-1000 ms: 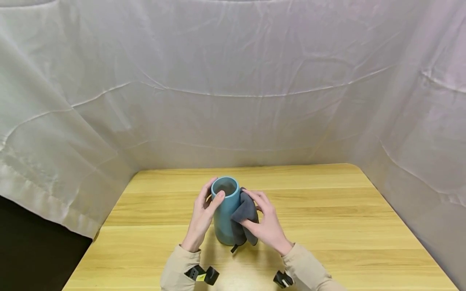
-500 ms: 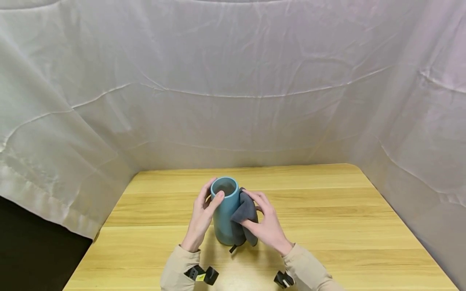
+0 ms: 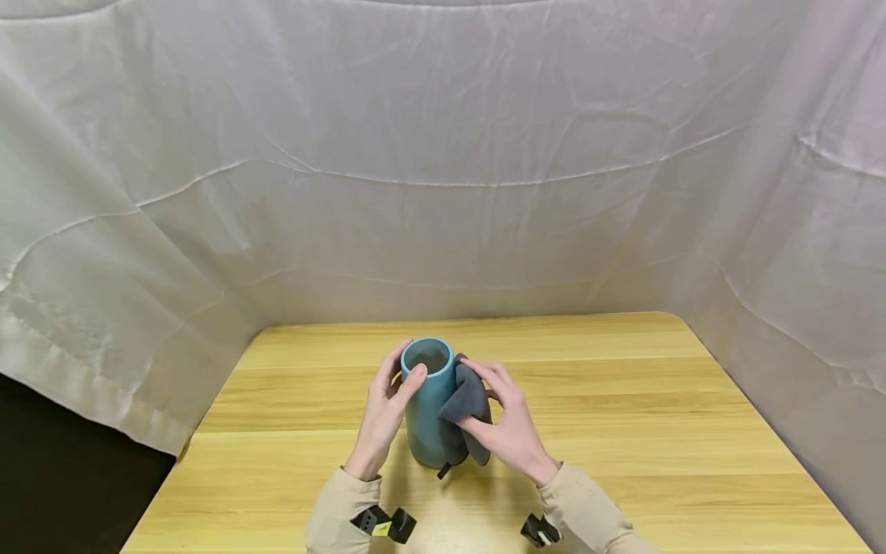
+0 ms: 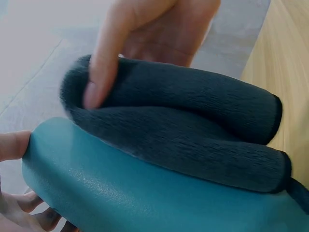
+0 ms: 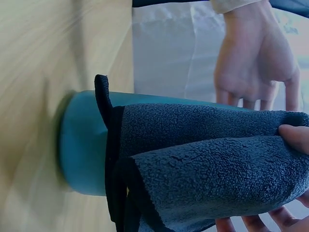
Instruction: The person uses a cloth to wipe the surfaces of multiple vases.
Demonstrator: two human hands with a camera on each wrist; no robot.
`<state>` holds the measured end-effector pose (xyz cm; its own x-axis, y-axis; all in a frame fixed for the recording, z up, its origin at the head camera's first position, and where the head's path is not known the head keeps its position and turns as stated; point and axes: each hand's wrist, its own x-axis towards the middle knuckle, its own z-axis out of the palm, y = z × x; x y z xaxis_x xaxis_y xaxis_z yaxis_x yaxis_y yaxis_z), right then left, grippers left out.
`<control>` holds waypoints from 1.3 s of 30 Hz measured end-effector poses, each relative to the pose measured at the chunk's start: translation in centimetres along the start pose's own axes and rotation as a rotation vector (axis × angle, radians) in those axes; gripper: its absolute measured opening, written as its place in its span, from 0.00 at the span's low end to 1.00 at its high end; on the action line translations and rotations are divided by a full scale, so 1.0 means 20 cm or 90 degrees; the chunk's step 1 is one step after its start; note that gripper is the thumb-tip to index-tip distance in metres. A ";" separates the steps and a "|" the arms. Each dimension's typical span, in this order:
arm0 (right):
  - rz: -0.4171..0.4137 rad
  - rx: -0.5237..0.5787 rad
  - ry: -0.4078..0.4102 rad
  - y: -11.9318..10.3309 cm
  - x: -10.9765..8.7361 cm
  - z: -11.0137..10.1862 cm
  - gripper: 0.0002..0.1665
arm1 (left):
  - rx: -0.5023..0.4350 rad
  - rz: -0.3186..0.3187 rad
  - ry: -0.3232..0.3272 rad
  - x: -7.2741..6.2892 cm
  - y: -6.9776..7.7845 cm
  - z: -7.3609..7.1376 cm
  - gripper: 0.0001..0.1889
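Observation:
A tall teal cylindrical vase (image 3: 424, 419), open at the top, stands upright on the table. My left hand (image 3: 379, 412) grips its upper left side, the thumb lying at the near rim and the fingers round the back. Against the vase's right side my right hand (image 3: 508, 423) holds a dark grey plush towel (image 3: 467, 402), pinched between thumb and fingers. The towel (image 4: 178, 121) is folded over on itself in the left wrist view, its lower ends hanging loose. A black hanging loop (image 5: 102, 99) sticks out from the towel's edge near the vase's base.
A light wood table (image 3: 623, 431) lies under everything. Pale grey fabric (image 3: 443, 231) hangs behind it and along both sides. Black wrist cameras sit on both beige sleeves (image 3: 588, 508). A dark area (image 3: 62, 469) shows at the lower left beyond the table.

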<state>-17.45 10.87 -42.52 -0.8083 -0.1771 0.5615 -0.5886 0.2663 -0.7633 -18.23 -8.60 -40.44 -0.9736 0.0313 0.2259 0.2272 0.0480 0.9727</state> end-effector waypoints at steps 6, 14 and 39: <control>0.027 -0.016 -0.007 0.04 -0.03 0.02 0.41 | -0.004 0.005 -0.001 0.00 0.00 0.00 0.27; 0.034 -0.009 -0.004 0.02 -0.02 0.01 0.41 | -0.005 0.001 -0.002 0.00 0.00 0.00 0.28; 0.038 -0.019 -0.013 0.06 -0.05 0.02 0.42 | -0.006 0.001 0.001 0.00 0.00 0.00 0.28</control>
<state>-17.37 10.90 -44.06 -0.8425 -0.1799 0.5077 -0.5385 0.3055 -0.7853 -18.19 -8.58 -40.50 -0.9733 0.0305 0.2274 0.2285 0.0389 0.9728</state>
